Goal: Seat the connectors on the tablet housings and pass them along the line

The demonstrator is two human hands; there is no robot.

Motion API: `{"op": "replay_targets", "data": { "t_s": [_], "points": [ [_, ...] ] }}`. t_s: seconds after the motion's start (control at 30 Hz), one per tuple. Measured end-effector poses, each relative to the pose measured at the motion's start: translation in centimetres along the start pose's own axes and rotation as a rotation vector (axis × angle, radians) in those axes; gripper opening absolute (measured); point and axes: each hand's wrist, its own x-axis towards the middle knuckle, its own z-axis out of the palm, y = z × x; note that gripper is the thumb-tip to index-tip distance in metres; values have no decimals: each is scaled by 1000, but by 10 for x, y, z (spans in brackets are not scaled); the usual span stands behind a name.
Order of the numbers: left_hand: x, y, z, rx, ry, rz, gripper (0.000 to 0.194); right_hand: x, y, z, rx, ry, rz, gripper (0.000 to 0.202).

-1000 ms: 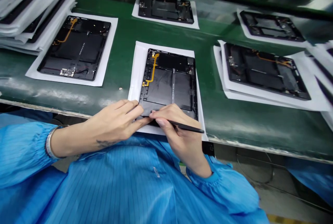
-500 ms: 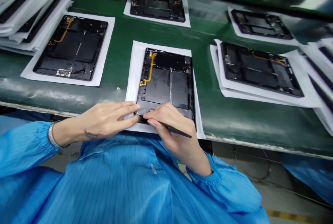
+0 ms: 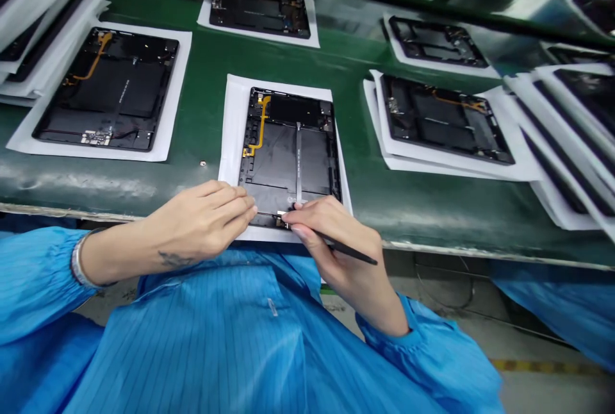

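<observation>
An opened tablet lies before me on a white sheet, its insides facing up. It has a dark battery area, a yellow flex cable at its left and a grey flat cable down the middle. My left hand rests on its near left corner, fingers stretched and close together, thumb hidden. Pinched in my right hand is a thin black tool, perhaps tweezers; its tip is hidden by the fingers. Those fingers are at a small connector board on the near edge.
Other opened tablets lie on white sheets: one at left, one at the back, one at right and one at back right. Stacks of tablets and sheets stand at far left and far right on the green table.
My right hand has moved right along the tablet's near edge with the black tool, uncovering the small board. My left fingers have drawn together. The view has shifted slightly right.
</observation>
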Motion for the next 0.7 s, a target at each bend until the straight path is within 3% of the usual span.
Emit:
{"op": "replay_targets", "data": {
  "t_s": [0.23, 0.5, 0.6, 0.7],
  "points": [
    [5, 5, 3, 37, 51, -2, 26, 8, 2, -2, 2, -74, -68, 10],
    [3, 2, 4, 9, 26, -22, 28, 2, 6, -5, 19, 1, -11, 13],
    [2, 3, 4, 19, 22, -32, 28, 0, 6, -4, -14, 29, -51, 14],
    [3, 3, 5, 30, 15, -34, 29, -1, 0, -3, -119, -50, -135, 12]
  ]
}}
